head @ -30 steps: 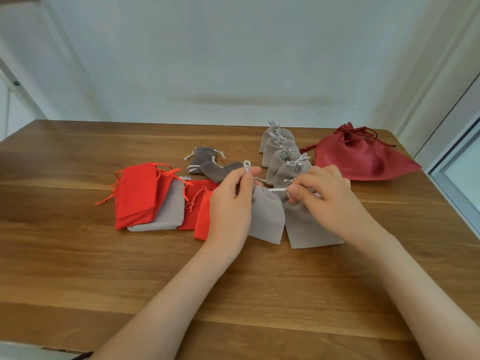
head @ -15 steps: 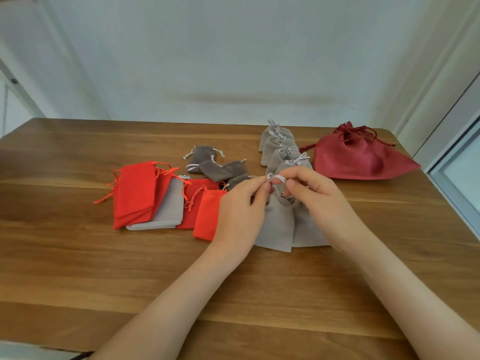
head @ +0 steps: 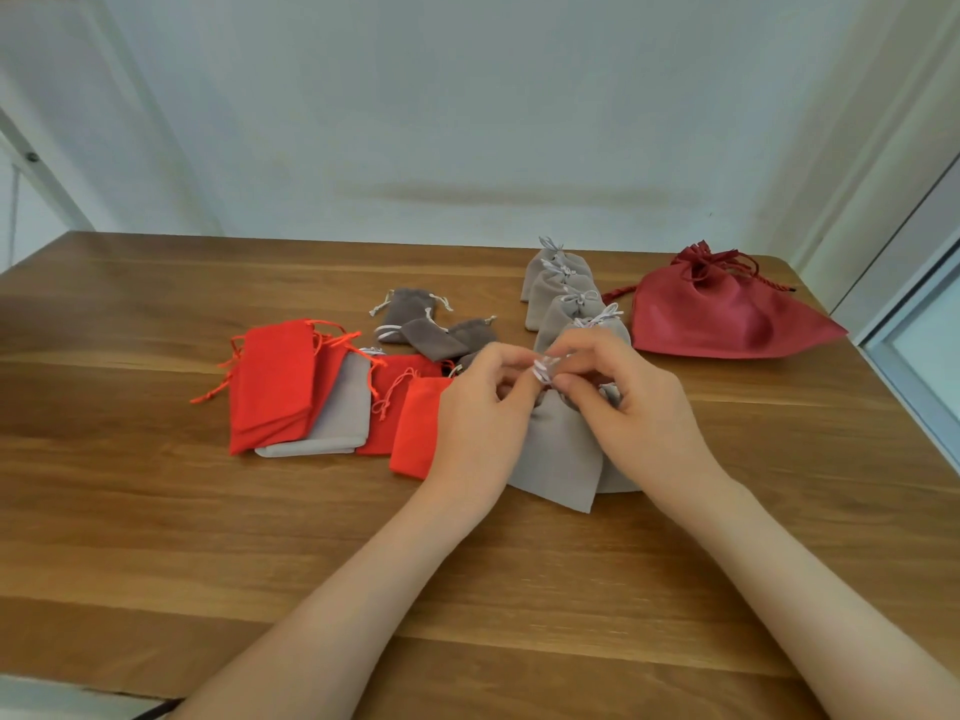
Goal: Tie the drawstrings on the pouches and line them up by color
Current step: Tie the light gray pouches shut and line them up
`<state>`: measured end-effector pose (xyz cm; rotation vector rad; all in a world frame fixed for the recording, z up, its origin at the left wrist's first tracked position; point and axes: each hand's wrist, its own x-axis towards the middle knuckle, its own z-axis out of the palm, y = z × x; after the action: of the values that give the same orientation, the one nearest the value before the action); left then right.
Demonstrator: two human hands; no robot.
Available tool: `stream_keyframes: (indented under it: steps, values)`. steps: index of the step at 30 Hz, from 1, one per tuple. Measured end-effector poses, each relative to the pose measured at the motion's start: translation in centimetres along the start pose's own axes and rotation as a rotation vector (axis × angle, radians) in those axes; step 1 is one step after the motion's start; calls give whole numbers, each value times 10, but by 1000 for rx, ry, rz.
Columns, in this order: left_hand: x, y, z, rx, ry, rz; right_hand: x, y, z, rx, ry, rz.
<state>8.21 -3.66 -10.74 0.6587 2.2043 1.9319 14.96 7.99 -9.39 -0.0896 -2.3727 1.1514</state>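
A light grey pouch (head: 558, 454) lies on the table in front of me, its neck gathered. My left hand (head: 480, 407) and my right hand (head: 631, 402) meet above the neck, and both pinch its white drawstring (head: 543, 367) between fingertips. A second light grey pouch (head: 618, 478) peeks out under my right hand. Behind them, a row of tied light grey pouches (head: 563, 291) runs toward the back. Flat orange-red pouches (head: 275, 387) lie to the left, one more (head: 418, 426) beside my left hand.
A large dark red drawstring bag (head: 722, 314) sits at the back right. Dark grey pouches (head: 428, 324) lie in the middle back. A flat grey pouch (head: 340, 413) rests among the red ones. The wooden table (head: 156, 537) ends near the right window frame.
My hands came together from a spread pull on the drawstring, and the pouch's neck has cinched. The grey pouch slid slightly toward the right.
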Motion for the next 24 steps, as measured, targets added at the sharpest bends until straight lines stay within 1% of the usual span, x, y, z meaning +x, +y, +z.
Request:
stream_keyframes:
  steps: [2,5,10,13,18,24]
  values:
    - [-1,0,0,16,-19,46,0,-1,1,11,18,31]
    - [-1,-1,1,113,-47,136,1,0,2,26,51,60]
    - [-3,-2,2,227,-94,268,3,3,0,-22,103,44]
    - [-4,-1,4,224,-88,264,1,4,-1,-31,95,39]
    - [-2,-2,3,174,-4,212,1,2,1,-14,48,46]
    - [-5,3,4,68,-7,187,2,6,1,71,104,142]
